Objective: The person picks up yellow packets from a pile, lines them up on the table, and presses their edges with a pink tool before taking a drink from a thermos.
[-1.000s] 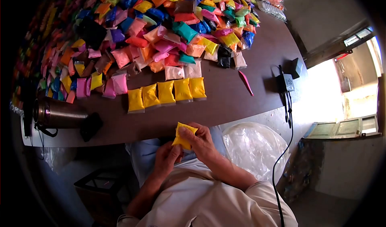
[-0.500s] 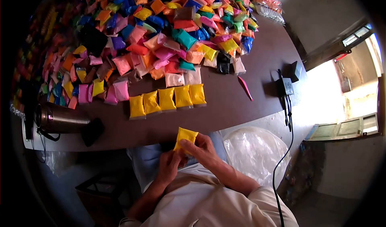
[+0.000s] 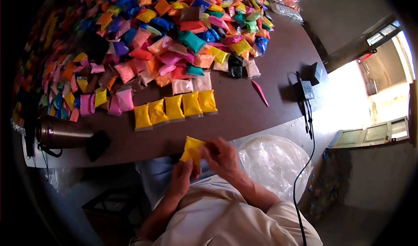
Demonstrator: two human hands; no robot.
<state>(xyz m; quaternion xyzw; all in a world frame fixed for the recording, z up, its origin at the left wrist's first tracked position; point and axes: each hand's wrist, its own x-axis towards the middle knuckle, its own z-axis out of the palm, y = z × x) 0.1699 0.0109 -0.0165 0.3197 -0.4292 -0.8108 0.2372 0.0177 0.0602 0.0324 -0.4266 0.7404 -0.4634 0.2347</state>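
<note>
The left hand's (image 3: 182, 174) grip pinches the lower end of a yellow packet (image 3: 191, 147) near the worktop's (image 3: 237, 108) six o'clock edge; whether the blurred right hand's (image 3: 222, 156) grip holds it too, I cannot tell. A slack pinch could drop it, and hard squeezing could split it. From there, the brown worktop carries a row of yellow packets (image 3: 174, 108) at eleven o'clock and a flask (image 3: 65, 132) at nine; a bright opening (image 3: 348, 102) stands between two and three

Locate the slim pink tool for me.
In the head view, the slim pink tool lies right of centre on the tabletop, between the row of yellow packets and the power adapter.
</note>
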